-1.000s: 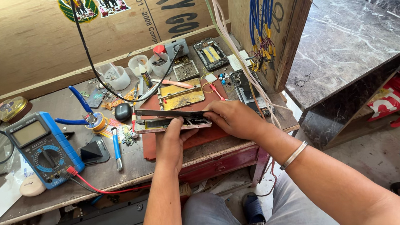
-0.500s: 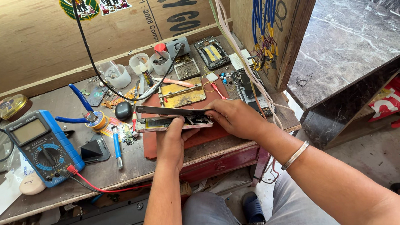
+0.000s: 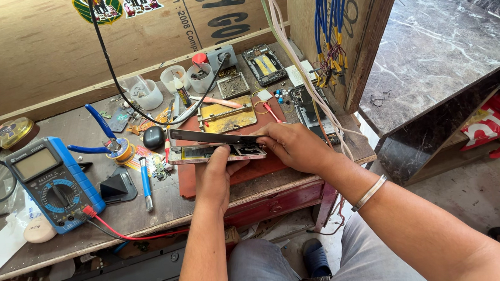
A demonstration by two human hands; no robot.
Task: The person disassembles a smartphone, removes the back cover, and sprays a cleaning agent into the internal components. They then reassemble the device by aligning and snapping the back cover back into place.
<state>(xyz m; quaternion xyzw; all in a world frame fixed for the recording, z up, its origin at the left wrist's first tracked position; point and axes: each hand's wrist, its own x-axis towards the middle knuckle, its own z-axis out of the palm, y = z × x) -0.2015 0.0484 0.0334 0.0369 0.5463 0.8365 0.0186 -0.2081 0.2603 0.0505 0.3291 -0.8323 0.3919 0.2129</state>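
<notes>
An opened smartphone body [image 3: 202, 155] lies on a reddish mat [image 3: 253, 172] at the bench's middle. Its dark screen panel [image 3: 210, 137] is lifted at an angle above the body, hinged open along the far side. My left hand [image 3: 215, 175] grips the near edge of the phone body, thumb on top. My right hand [image 3: 292, 146] holds the right end of the phone where the lifted screen meets the frame. A metal bangle [image 3: 370, 192] sits on my right wrist.
A blue multimeter [image 3: 53, 182] with a red lead lies at left, beside blue-handled pliers [image 3: 102, 125] and a blue pen tool [image 3: 145, 182]. Small plastic cups [image 3: 172, 78], a yellow circuit board [image 3: 227, 116] and other phone parts [image 3: 262, 63] lie behind. Blue wires [image 3: 327, 23] hang at right.
</notes>
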